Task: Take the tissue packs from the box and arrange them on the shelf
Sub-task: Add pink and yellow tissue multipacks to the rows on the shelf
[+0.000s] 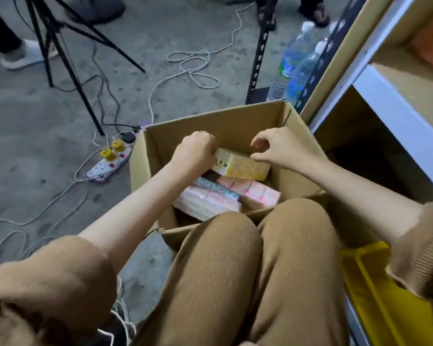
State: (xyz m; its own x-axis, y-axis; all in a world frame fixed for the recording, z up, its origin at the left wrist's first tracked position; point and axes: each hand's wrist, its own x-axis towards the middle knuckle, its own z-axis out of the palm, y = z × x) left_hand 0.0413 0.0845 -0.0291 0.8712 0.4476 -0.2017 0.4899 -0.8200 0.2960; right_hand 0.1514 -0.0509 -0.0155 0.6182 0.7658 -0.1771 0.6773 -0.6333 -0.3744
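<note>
An open cardboard box (225, 128) stands on the floor in front of my knees. Inside it a yellow tissue pack (245, 167) is raised above the others. My left hand (194, 152) is closed on its left end. My right hand (283, 148) touches its far right edge with thumb and fingers pinched. Pink and pale blue tissue packs (210, 202) (253, 189) lie lower in the box. The shelf (395, 113), with white rails and brown boards, stands at the right.
A power strip (110, 162) with yellow plugs and loose cables lies on the concrete floor left of the box. Tripod legs (68, 63) stand behind it. Water bottles (294, 63) sit by the shelf post. A yellow bin (383, 290) is at lower right. People's feet show at the top.
</note>
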